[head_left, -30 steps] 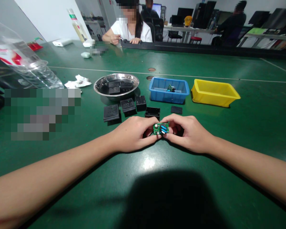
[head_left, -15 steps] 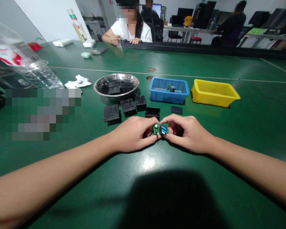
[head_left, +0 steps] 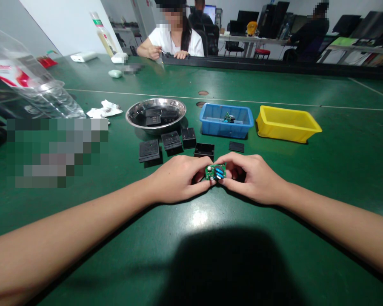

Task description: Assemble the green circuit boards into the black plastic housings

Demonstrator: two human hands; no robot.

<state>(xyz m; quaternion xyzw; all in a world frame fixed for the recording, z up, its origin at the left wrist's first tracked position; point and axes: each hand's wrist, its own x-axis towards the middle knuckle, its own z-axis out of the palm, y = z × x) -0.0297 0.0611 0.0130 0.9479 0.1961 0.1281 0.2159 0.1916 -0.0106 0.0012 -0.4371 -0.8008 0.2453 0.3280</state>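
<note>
Between my two hands is a small green circuit board [head_left: 212, 172] with blue and white components facing up. My left hand [head_left: 184, 178] is closed on its left edge, thumb in front and fingers behind. At the opposite edge my right hand [head_left: 252, 178] pinches it the same way. Just behind the board lies an open black plastic case [head_left: 204, 151], partly covered by my left fingers. A flat black cover [head_left: 236, 147] rests on the table beyond my right hand. Several black boxes, one of them a ribbed box [head_left: 171, 142], stand behind my left hand.
A steel bowl [head_left: 137, 123] holds several black cases. To its right are a blue bin [head_left: 226, 129] with circuit boards inside and a yellow bin [head_left: 284, 130]. A plastic bottle [head_left: 22, 72] and crumpled tissue [head_left: 104, 109] lie left. A person [head_left: 194, 42] sits across the table.
</note>
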